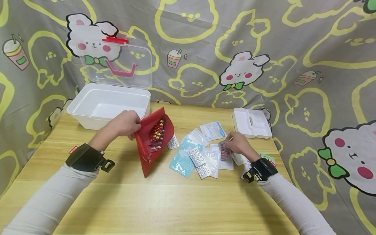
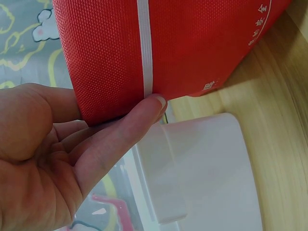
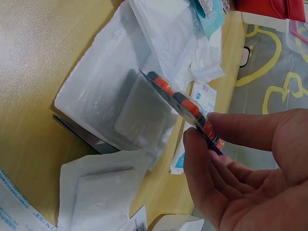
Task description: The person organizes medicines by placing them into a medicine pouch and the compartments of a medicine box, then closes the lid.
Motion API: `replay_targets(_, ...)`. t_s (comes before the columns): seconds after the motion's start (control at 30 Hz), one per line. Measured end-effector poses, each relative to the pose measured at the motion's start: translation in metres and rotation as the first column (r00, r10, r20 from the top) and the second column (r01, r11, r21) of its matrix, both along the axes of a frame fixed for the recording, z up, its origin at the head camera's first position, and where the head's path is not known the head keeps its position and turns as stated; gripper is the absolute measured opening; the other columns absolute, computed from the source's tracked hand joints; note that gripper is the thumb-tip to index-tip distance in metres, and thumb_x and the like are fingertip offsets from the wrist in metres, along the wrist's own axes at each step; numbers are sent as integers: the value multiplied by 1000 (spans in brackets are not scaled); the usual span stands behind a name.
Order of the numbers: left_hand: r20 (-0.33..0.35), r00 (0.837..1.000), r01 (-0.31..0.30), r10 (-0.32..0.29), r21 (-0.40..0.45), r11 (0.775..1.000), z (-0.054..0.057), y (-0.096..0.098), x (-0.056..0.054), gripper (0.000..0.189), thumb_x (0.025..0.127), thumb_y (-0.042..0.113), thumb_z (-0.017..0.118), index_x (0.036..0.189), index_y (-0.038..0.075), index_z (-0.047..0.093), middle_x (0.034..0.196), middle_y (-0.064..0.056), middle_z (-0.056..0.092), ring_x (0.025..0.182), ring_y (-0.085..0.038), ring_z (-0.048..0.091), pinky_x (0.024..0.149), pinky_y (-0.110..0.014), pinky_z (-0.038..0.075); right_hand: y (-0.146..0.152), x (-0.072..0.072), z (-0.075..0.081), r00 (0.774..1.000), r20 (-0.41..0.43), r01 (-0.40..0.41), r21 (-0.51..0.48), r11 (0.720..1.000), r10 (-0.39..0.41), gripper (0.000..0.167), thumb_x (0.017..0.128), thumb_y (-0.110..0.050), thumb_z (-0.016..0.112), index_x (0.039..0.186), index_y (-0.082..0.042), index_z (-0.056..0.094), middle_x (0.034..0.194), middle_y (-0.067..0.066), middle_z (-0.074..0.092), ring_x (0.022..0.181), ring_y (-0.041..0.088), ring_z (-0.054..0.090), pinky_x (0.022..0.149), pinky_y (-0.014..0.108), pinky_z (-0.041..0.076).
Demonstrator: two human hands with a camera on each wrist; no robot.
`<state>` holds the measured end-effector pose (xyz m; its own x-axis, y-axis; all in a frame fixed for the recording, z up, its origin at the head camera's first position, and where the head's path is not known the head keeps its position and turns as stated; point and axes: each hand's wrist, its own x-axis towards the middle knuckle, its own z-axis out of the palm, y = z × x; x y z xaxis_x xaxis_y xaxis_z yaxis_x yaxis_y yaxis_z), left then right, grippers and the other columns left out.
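My left hand (image 1: 127, 123) grips the edge of a red zip pouch (image 1: 144, 147), which stands tilted with its mouth open toward the right. Inside the pouch show blister packs of red and yellow capsules (image 1: 157, 132). Between thumb and fingers my right hand (image 1: 238, 143) pinches a blister pack of red and black capsules (image 3: 185, 106), held over white gauze packets (image 3: 120, 101). Two silver blister packs (image 1: 197, 157) overlap on a teal packet (image 1: 182, 160) between the hands. Another silver blister pack (image 1: 173, 142) lies beside the pouch, partly hidden by it.
A white box (image 1: 88, 120) with its clear lid (image 1: 117, 65) raised stands at the back left, close to my left hand. At the back right sits a white compartment tray (image 1: 249, 130). A blue and white packet (image 1: 212, 130) lies behind the pile. Patterned cloth (image 1: 194, 36) hangs behind the table.
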<state>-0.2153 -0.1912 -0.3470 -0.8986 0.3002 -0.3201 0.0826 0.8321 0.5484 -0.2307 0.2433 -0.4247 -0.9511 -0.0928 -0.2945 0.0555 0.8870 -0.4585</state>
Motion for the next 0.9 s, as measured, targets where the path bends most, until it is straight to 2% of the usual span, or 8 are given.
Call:
replay_targets(0.1, 0, 1000, -2, 2, -1, 1000, 0, -1, 0, 24, 98, 0, 50, 99, -16, 69, 70, -15, 71, 56, -20, 72, 55, -30, 61, -1, 0, 2, 1000, 11, 2, 0, 1000, -2, 17, 90, -13, 69, 95, 2, 64, 87, 14, 67, 64, 18, 63, 53, 25, 53)
replay_targets(0.3, -3, 1000, -2, 2, 4, 1000, 0, -1, 0, 24, 98, 0, 50, 99, -16, 69, 69, -14, 71, 56, -20, 72, 54, -30, 61, -1, -2, 6, 999, -18, -43, 16, 999, 44, 15, 89, -14, 70, 87, 1, 65, 83, 14, 69, 61, 17, 63, 52, 25, 52)
replay_targets(0.53, -4, 1000, -1, 1, 10, 1000, 0, -1, 0, 25, 99, 0, 50, 97, -15, 69, 67, -14, 71, 56, -21, 72, 54, -30, 61, -4, -10, 14, 997, -53, -55, -1, 999, 54, 14, 89, -13, 68, 85, 0, 64, 85, 14, 69, 66, 19, 64, 53, 26, 53)
replay_targets(0.63, -4, 1000, -5, 5, 9, 1000, 0, -2, 1, 25, 98, 0, 50, 97, -15, 69, 66, -13, 71, 56, -21, 72, 54, -30, 61, -9, -15, 19, 995, -81, -62, 21, 998, 64, 14, 88, -14, 68, 84, -1, 64, 82, 12, 67, 67, 19, 61, 52, 25, 50)
replay_targets(0.77, -5, 1000, -7, 7, 8, 1000, 0, -2, 1, 25, 98, 0, 50, 97, -15, 69, 66, -13, 71, 55, -20, 71, 54, -30, 61, -21, -23, 26, 990, -108, -92, 31, 995, 95, 13, 86, -13, 67, 79, -2, 64, 71, 7, 66, 59, 18, 63, 51, 24, 48)
replay_targets(0.9, -9, 1000, -3, 4, 10, 1000, -1, -1, 1, 25, 98, -1, 49, 96, -15, 70, 66, -13, 71, 55, -20, 71, 54, -30, 61, -40, -29, 37, 984, -132, -115, 27, 993, 117, 13, 85, -12, 65, 77, -3, 63, 68, 7, 66, 54, 16, 62, 49, 23, 48)
